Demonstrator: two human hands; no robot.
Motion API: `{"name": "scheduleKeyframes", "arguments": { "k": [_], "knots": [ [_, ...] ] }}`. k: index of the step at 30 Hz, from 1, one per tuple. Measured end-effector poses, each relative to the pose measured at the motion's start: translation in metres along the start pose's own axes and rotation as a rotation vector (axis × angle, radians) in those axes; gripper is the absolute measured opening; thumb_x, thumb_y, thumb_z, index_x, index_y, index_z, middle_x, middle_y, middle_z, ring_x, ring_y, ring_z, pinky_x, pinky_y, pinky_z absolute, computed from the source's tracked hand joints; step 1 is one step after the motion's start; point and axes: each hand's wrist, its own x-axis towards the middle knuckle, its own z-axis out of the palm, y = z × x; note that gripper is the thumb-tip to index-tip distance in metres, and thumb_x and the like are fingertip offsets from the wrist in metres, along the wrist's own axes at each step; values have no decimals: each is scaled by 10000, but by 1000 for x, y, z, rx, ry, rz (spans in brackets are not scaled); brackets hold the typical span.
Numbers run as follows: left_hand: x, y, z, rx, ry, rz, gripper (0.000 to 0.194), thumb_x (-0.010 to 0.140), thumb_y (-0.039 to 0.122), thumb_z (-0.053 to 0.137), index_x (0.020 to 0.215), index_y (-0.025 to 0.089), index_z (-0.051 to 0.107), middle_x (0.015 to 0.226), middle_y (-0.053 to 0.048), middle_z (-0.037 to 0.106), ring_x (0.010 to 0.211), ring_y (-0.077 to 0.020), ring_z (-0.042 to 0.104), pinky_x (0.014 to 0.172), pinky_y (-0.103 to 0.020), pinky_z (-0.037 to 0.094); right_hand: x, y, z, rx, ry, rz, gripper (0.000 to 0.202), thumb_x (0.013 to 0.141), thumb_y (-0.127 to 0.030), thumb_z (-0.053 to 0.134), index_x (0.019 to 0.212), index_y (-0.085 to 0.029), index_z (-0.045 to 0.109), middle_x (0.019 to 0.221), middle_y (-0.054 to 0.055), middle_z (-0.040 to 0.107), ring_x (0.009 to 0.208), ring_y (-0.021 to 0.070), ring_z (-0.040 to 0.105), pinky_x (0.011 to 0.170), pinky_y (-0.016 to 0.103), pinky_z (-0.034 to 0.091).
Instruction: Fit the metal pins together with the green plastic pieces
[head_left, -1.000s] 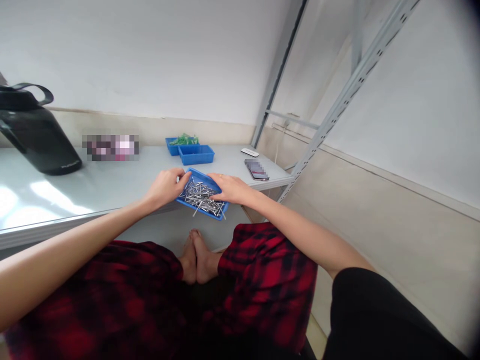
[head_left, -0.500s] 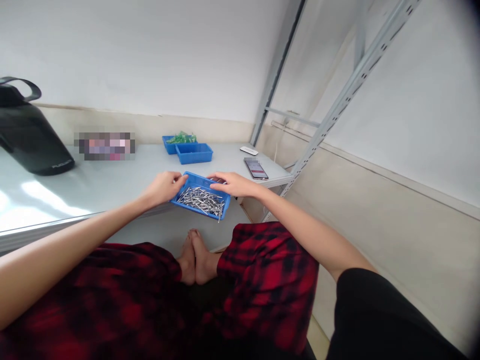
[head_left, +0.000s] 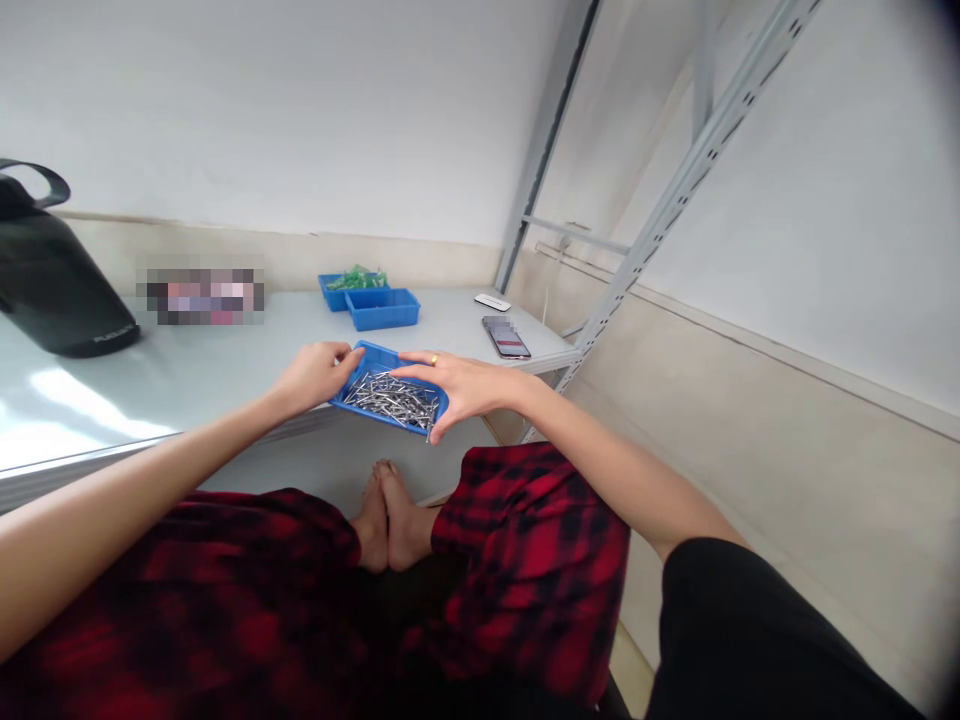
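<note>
A shallow blue plastic tray (head_left: 381, 357), filled with thin silver metal pins (head_left: 390, 398) like nails or rivets, is held tilted at the front edge of the table. My left hand (head_left: 319, 375) grips its left end, thumb over the rim and fingers curled below. Over the right end reaches my right hand (head_left: 469, 385), fingers stretched across the tray and thumb spread down at the front right corner. A pin pokes out near that thumb. Whether the right fingertips touch pins I cannot tell. A gold ring is on one right finger.
Behind, on the grey table (head_left: 225, 370), stand another blue tray (head_left: 384, 312) and a blue tray (head_left: 330, 295) with green pieces (head_left: 358, 278). A phone (head_left: 506, 337) and a flat white object (head_left: 492, 301) lie right. A dark bottle (head_left: 64, 275) stands left. A metal shelf post (head_left: 675, 205) rises right.
My right hand has shifted from the tray's back right rim, spreading its thumb down to the front right corner. My left hand keeps its hold; the view has moved slightly.
</note>
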Motion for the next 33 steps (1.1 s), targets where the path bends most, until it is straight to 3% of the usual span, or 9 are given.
{"name": "scheduleKeyframes", "arguments": {
  "k": [13, 20, 25, 29, 33],
  "knots": [
    [-2, 3, 2, 5, -5, 4, 511, 889, 574, 379, 751, 198, 696, 663, -65, 690, 621, -221, 603, 611, -294, 422, 8, 1, 13, -133, 93, 73, 720, 825, -505, 720, 1475, -314, 477, 1583, 91, 372, 1417, 288, 391, 1117, 434, 379],
    [-2, 2, 1, -1, -9, 13, 494, 881, 564, 390, 715, 199, 679, 612, -55, 659, 598, -216, 583, 595, -290, 408, 16, -5, 22, -242, 192, 200, 508, 904, -350, 663, 1392, -257, 553, 1490, 124, 480, 1334, 294, 470, 1034, 426, 452],
    [-1, 0, -1, 13, 6, 14, 500, 884, 567, 376, 691, 200, 655, 587, -44, 638, 579, -205, 567, 583, -281, 400, 14, -4, 14, -213, 215, 143, 240, 928, -227, 620, 1158, -209, 686, 1467, 122, 499, 1320, 262, 485, 1052, 415, 430],
    [-1, 1, -4, 23, 16, -10, 496, 882, 561, 376, 684, 199, 652, 598, -49, 640, 592, -210, 573, 599, -288, 406, 6, 1, -1, -150, 144, 142, 128, 908, -219, 631, 942, -208, 754, 1482, 85, 495, 1353, 250, 462, 1077, 406, 398],
    [-2, 3, -2, 17, 8, -22, 482, 875, 560, 387, 705, 204, 664, 642, -56, 665, 616, -218, 593, 611, -289, 410, 2, 4, -1, -123, -8, 194, 148, 885, -207, 634, 877, -218, 782, 1384, 90, 586, 1409, 266, 402, 1042, 389, 415]
  ]
}}
